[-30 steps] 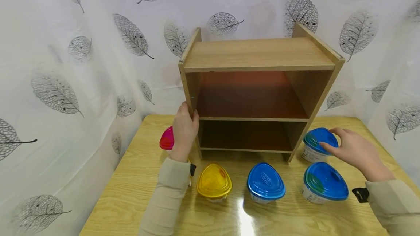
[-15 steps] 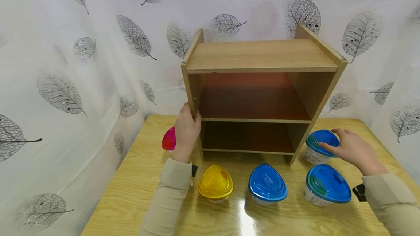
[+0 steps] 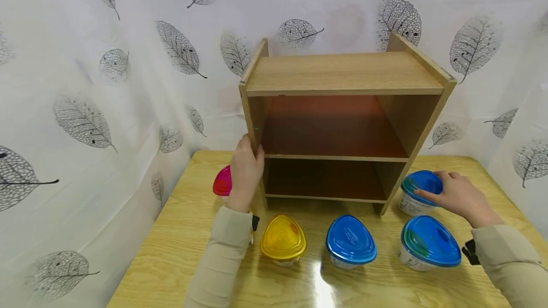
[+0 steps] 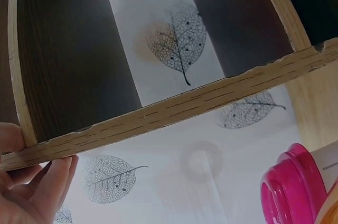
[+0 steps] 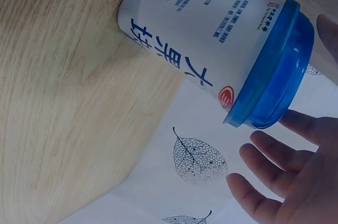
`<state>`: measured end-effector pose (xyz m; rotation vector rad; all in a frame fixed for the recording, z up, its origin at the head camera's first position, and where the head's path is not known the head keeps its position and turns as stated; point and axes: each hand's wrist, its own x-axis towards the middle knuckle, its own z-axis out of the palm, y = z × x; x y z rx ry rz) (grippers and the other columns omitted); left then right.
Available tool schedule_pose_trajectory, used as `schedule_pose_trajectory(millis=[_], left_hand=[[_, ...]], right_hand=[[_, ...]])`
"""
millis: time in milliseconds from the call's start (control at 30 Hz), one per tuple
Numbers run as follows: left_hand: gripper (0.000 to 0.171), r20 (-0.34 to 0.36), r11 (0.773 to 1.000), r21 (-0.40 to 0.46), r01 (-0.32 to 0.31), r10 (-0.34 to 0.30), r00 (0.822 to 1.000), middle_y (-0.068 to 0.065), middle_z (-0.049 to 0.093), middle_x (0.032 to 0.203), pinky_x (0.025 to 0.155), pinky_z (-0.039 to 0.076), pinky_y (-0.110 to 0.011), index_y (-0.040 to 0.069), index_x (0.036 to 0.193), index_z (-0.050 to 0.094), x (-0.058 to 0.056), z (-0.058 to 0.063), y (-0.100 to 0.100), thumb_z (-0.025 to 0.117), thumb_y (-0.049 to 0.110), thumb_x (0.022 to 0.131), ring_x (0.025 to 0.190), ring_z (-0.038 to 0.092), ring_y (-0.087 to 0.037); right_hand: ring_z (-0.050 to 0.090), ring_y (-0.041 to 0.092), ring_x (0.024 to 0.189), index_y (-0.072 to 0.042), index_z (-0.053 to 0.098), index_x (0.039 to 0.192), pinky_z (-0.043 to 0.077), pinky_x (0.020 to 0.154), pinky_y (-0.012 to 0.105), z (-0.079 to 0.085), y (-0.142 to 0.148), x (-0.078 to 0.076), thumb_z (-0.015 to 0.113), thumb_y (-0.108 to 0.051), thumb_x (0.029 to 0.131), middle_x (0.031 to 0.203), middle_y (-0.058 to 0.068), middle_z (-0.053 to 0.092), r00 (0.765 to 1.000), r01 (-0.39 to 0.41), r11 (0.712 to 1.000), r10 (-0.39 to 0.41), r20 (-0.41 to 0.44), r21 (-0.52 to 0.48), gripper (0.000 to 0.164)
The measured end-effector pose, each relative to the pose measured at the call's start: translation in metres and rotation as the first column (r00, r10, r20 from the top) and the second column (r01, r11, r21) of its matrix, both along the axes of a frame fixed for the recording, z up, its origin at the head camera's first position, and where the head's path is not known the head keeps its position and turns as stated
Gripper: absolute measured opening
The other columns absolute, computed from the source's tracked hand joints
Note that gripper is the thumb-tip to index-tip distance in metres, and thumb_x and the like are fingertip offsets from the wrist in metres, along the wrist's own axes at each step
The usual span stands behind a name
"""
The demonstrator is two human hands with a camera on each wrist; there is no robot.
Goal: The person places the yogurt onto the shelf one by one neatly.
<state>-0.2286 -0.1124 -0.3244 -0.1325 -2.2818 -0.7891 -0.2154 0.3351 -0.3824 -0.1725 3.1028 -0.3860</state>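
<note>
My left hand (image 3: 246,170) grips the left side panel of a wooden shelf unit (image 3: 342,74), thumb on the inner side. The left wrist view shows the fingers (image 4: 55,176) around the panel's edge. At the right, my right hand (image 3: 464,198) spreads over a white printed tub with a blue lid (image 3: 421,187) beside the shelf. In the right wrist view one fingertip is right at the rim of this tub (image 5: 195,39), and the thumb (image 5: 328,34) is on the opposite side. The other fingers stay loosely extended.
In front of the shelf stand a yellow-lidded tub (image 3: 283,237), a blue-lidded tub (image 3: 351,240) and another blue-lidded tub (image 3: 430,241). A pink-lidded tub (image 3: 222,182) is left of the shelf, partly behind my left hand. Leaf-patterned sheeting (image 3: 141,94) surrounds the table (image 3: 171,236).
The head view has shifted slightly. My right hand has come a little lower and closer around the blue lid. My left hand keeps its hold on the shelf panel.
</note>
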Motion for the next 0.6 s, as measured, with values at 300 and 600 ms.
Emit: schedule_pose_trajectory(millis=[300, 600], left_hand=[[0.023, 0.011, 1.000, 0.007, 0.006, -0.006, 1.000, -0.022, 0.057, 0.089, 0.067, 0.050, -0.042, -0.008, 0.098, 0.050, 0.002, 0.001, 0.000, 0.056, 0.010, 0.085, 0.078, 0.058, -0.035], [0.024, 0.017, 1.000, 0.007, -0.002, 0.002, 1.000, -0.022, 0.057, 0.090, 0.067, 0.050, -0.043, -0.008, 0.099, 0.049, 0.002, 0.002, 0.001, 0.056, 0.010, 0.085, 0.079, 0.058, -0.036]], right_hand=[[0.039, 0.057, 0.093, 0.021, 0.033, 0.119, 0.040, 0.066, 0.063, -0.006, 0.004, -0.002, 0.054, -0.058, 0.076, 0.109, 0.044, 0.036, 1.000, -0.023, 1.000, 0.023, 0.002, -0.018, 0.092], [0.039, 0.057, 0.095, 0.022, 0.031, 0.121, 0.039, 0.069, 0.063, -0.008, 0.010, -0.005, 0.056, -0.051, 0.079, 0.111, 0.046, 0.035, 0.998, -0.066, 0.996, 0.067, 0.016, -0.056, 0.087]])
